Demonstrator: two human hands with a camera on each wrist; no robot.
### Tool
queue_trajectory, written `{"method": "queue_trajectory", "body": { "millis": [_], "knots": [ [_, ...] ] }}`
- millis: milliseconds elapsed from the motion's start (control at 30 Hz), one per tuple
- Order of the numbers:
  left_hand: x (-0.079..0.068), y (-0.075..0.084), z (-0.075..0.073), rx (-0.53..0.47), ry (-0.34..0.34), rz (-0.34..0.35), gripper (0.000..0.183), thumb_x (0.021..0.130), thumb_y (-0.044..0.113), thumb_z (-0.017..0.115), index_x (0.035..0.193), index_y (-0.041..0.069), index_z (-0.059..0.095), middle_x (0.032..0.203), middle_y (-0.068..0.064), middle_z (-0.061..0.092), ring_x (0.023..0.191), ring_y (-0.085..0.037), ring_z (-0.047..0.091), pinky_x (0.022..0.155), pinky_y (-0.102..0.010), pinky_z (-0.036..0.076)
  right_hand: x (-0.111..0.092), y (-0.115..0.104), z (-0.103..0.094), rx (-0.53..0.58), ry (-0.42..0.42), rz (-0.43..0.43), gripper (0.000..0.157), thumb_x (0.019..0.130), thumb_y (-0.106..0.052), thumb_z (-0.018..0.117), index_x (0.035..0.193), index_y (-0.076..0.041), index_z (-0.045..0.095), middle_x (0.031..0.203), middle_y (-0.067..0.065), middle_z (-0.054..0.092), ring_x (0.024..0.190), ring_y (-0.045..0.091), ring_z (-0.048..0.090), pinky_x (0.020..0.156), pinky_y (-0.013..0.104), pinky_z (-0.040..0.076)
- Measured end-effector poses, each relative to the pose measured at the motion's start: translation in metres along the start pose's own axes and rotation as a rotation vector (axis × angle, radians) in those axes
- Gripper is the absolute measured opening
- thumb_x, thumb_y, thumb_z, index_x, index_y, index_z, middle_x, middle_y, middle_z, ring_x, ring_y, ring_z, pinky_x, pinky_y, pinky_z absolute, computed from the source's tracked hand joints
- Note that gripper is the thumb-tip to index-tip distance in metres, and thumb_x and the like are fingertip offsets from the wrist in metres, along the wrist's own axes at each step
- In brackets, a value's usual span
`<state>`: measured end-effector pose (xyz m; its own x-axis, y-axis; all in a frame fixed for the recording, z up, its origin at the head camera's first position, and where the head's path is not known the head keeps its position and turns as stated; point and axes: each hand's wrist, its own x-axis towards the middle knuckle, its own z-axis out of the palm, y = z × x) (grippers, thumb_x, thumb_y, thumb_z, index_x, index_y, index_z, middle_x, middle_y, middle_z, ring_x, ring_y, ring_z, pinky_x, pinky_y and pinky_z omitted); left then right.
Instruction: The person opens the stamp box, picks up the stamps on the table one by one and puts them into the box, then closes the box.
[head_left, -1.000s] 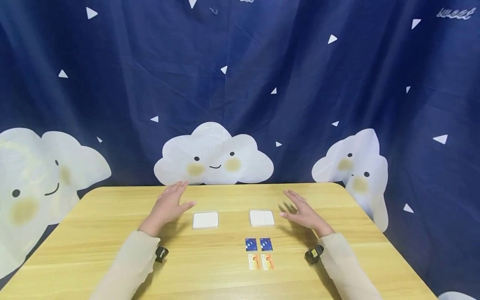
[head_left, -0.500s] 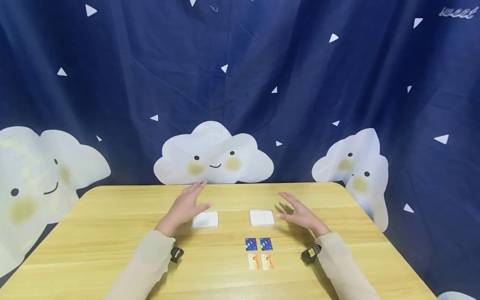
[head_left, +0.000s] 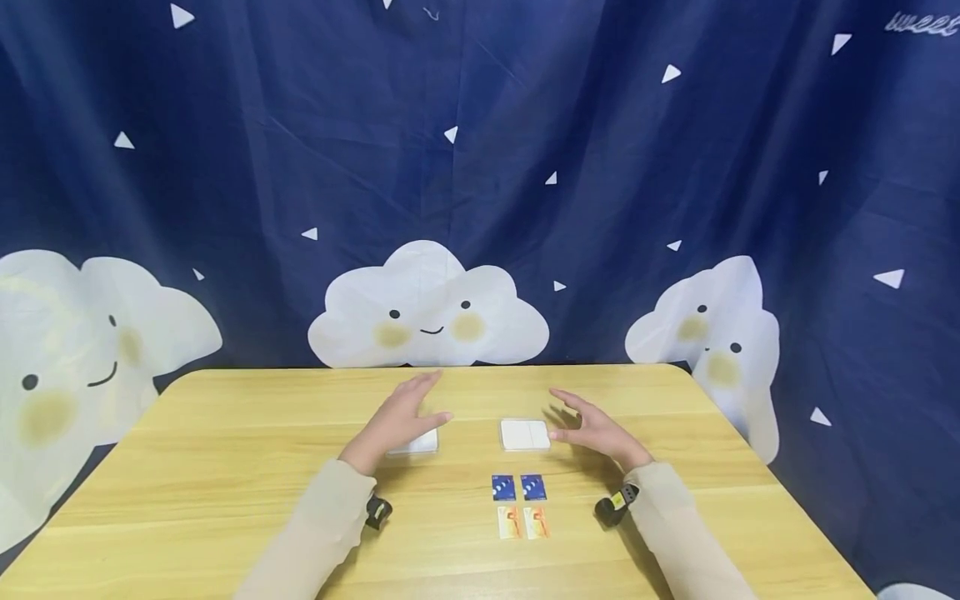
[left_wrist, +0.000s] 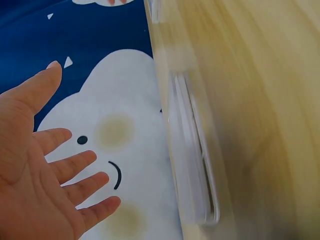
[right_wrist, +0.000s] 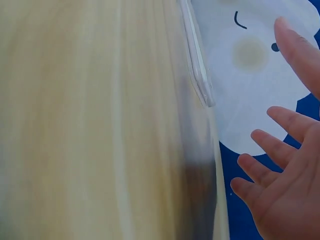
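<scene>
My left hand (head_left: 397, 423) hovers over the left flat white rectangular case (head_left: 422, 443), hiding much of it in the head view. Its fingers are spread and hold nothing, as the left wrist view shows. That case (left_wrist: 192, 155) has clear edges and white inside. To the right, my right hand (head_left: 600, 432) hangs beside the right white case (head_left: 525, 434), thumb tip overlapping that case's edge in the head view. Nothing is between its spread fingers (right_wrist: 282, 149). Two small blue cards (head_left: 503, 487) lie below the right case, with two orange-and-white cards (head_left: 509, 522) under them.
A pale wooden table (head_left: 202, 467) carries everything. Behind it hangs a dark blue curtain (head_left: 360, 133) printed with white clouds and triangles. Each wrist wears a small black camera, one (head_left: 378, 511) left and one (head_left: 617, 506) right.
My left hand has moved right, from beside the left case to over it. My right hand has shifted slightly left toward the right case. The cards have stayed in place.
</scene>
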<state>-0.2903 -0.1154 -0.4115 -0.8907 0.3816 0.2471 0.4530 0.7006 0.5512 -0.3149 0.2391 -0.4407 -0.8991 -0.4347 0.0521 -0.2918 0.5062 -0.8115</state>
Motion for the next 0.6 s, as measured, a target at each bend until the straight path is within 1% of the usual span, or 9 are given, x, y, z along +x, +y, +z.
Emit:
{"method": "queue_trajectory", "body": {
  "millis": [100,200,333,467,600],
  "knots": [
    [0.002,0.002,0.006,-0.023,-0.014,0.003,0.076,0.088,0.038,0.062,0.147,0.004,0.028,0.150,-0.016,0.032,0.137,-0.037,0.027,0.111,-0.053,0.021,0.001,0.003,0.000,0.042,-0.015,0.027,0.079,0.082,-0.018,0.073,0.147,-0.007,0.030,0.153,0.019,0.024,0.138,0.043,0.018,0.109,0.061,0.014],
    [0.004,0.003,0.012,-0.047,-0.023,0.009,0.076,0.088,0.038,0.062,0.147,0.004,0.028,0.150,-0.016,0.032,0.137,-0.037,0.027,0.111,-0.052,0.021,0.001,0.006,0.000,0.089,-0.041,0.021,0.079,0.081,-0.023,0.073,0.147,-0.010,0.030,0.153,0.016,0.025,0.139,0.041,0.017,0.110,0.058,0.015],
    [0.007,0.007,0.017,-0.070,-0.038,-0.006,0.076,0.088,0.038,0.063,0.147,0.005,0.029,0.150,-0.014,0.032,0.138,-0.034,0.027,0.112,-0.050,0.021,0.002,0.010,0.000,0.143,-0.077,0.009,0.079,0.083,-0.019,0.071,0.148,-0.007,0.028,0.153,0.016,0.024,0.139,0.042,0.016,0.111,0.056,0.016],
    [0.010,0.010,0.024,-0.110,-0.054,-0.024,0.075,0.087,0.036,0.064,0.148,0.009,0.029,0.151,-0.012,0.032,0.138,-0.032,0.027,0.112,-0.049,0.022,0.004,0.013,0.001,0.192,-0.100,-0.004,0.077,0.084,-0.014,0.070,0.147,-0.003,0.028,0.152,0.020,0.025,0.139,0.042,0.019,0.112,0.055,0.015],
    [0.012,0.012,0.030,-0.152,-0.084,-0.028,0.075,0.088,0.036,0.064,0.148,0.009,0.028,0.151,-0.013,0.031,0.138,-0.033,0.026,0.112,-0.050,0.021,0.004,0.013,0.003,0.193,-0.112,-0.010,0.077,0.082,-0.013,0.072,0.145,0.000,0.029,0.150,0.022,0.028,0.137,0.041,0.025,0.111,0.054,0.018]
  ]
}}
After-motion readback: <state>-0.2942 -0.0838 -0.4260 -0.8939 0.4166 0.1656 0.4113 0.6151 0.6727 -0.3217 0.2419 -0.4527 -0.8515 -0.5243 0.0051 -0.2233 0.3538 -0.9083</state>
